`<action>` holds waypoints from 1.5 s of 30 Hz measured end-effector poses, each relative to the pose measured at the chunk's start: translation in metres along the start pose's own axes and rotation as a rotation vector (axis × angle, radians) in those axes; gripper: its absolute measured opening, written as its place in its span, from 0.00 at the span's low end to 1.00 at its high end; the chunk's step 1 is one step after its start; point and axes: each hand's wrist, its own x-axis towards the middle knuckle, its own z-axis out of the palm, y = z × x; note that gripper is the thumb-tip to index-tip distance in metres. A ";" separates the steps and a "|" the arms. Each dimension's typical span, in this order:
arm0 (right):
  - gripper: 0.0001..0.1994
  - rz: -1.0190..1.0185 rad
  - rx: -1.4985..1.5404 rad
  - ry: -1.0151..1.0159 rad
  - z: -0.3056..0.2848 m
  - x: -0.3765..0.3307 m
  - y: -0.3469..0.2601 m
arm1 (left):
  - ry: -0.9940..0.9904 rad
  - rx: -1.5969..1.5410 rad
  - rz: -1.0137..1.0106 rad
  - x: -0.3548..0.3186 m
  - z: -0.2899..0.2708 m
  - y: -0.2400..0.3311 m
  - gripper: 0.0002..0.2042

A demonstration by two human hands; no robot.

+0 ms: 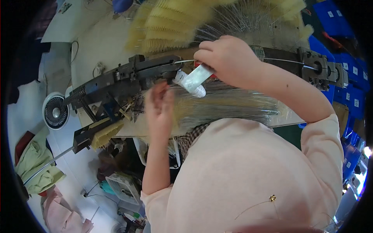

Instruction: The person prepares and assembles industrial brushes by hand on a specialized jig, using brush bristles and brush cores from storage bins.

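Note:
My right hand (229,58) reaches over the bench machine (155,69), its fingers curled down beside a white wrapped handle (194,80). A bit of red shows by that handle under my fingers. Thin metal wire (281,60) runs toward the hand from the right and comes out at its left near the machine's jaw. The fingertips are hidden, so what they grip cannot be seen. My left hand (159,103) is raised left of the handle, apart from it and smeared by motion. Below the handle lies a bundle of thin wires (233,108).
Yellow bristle brushes (171,23) with twisted wire stems are heaped at the back of the bench. A metal chuck (316,68) stands at the right end. Blue bins (349,73) line the right side. A small fan (56,111) and a yellow block (105,136) are at left.

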 end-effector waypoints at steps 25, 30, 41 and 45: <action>0.20 0.121 0.093 -0.213 0.045 -0.024 -0.048 | -0.287 -0.276 0.207 0.039 0.056 -0.065 0.29; 0.25 0.154 0.185 -0.276 0.033 -0.020 -0.048 | -0.402 -0.015 0.193 0.040 0.032 -0.042 0.28; 0.26 0.510 0.082 -0.106 0.009 -0.075 0.010 | 0.094 -0.629 -0.446 0.004 -0.120 -0.073 0.25; 0.17 0.554 0.094 -0.158 0.023 -0.071 0.022 | 0.152 -0.767 -0.380 0.013 -0.116 -0.087 0.17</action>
